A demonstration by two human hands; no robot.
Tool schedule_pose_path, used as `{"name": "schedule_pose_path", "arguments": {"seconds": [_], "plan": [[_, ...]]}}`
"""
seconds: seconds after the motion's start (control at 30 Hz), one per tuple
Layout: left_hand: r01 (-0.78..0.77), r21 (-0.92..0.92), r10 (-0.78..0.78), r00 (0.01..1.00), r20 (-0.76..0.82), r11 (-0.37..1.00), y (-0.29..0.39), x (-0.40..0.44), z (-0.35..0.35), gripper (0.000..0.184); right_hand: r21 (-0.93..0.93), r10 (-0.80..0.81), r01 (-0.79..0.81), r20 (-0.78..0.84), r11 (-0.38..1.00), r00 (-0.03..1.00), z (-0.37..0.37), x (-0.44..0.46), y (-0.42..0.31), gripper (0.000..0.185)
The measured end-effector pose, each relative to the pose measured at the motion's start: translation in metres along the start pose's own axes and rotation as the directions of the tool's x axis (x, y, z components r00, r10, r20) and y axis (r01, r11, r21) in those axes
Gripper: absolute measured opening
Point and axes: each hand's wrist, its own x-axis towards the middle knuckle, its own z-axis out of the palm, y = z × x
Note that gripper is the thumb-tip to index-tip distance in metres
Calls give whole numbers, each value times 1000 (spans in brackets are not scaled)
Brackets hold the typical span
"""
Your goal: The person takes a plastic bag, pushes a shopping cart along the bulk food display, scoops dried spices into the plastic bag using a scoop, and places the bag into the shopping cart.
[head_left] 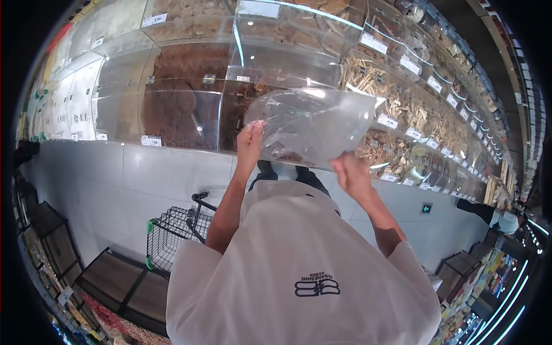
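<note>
Stretched out in front of me is a clear plastic bag (316,123), level with the bulk bins. My left hand (251,140) pinches it at its left side, fingers closed on the film. At the bag's lower right, my right hand (352,174) is closed with the thumb up, somewhat blurred, and its fingers are at the bag's edge. Behind the bag, a bin of brown dried goods (238,106) is partly hidden. Left of it, a clear-lidded bin holds a reddish-brown powder or grain (178,109) with a scoop inside.
Bins of dried sticks and slices (368,75) with price tags run off to the right. White sacks (75,109) stand at the left. A shopping cart (175,230) is on the floor behind me at the left. Another person (506,221) is at the far right.
</note>
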Motion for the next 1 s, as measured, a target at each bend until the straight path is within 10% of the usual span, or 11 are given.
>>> {"name": "schedule_pose_path", "arguments": {"seconds": [0.07, 0.17, 0.4, 0.53, 0.63, 0.7, 0.77, 0.83, 0.9, 0.97, 1.0], "plan": [[25, -48, -25, 1000, 8, 999, 0, 3, -6, 30, 3, 174, -174, 6, 985, 985, 8, -15, 28, 35], [20, -117, -28, 997, -71, 993, -20, 4, -21, 29, 362, 760, -770, 209, 525, 616, -14, -12, 85, 36], [204, -236, -182, 977, 111, 950, -21, -9, -28, 28, 439, 714, -800, 392, 409, 580, 59, 5, 90, 49], [93, -139, -93, 996, 3, 986, -26, -25, -36, 28, 378, 553, -495, -54, 782, 832, 35, 31, 47, 49], [-139, -12, 138, 990, -16, 990, -41, -19, -13, 29, 11, 196, -201, 185, 980, 963, 28, 16, 40, 34], [-11, -91, -1, 992, -129, 996, -54, -7, -28, 28, -176, -28, 103, 384, 979, 923, 23, 10, 35, 27], [30, -152, -44, 995, -89, 988, -46, -12, -23, 28, 4, -80, 80, 182, 997, 980, 14, 7, 23, 23], [71, -217, -90, 993, -76, 973, -41, -5, 1, 28, -24, -637, 636, -28, 771, 771, 2, 25, -30, 33], [84, -232, -109, 989, -96, 969, -48, 13, 14, 29, 177, -270, 220, 344, 959, 899, 20, 14, 3, 25], [20, -130, -45, 981, -191, 991, -66, 18, 21, 27, 191, 220, -305, 367, 933, 904, -7, 42, -10, 16], [-20, -82, -2, 967, -256, 996, -67, 23, 24, 26, 258, -240, 191, 175, 947, 955, -10, 46, -24, 17]]}}
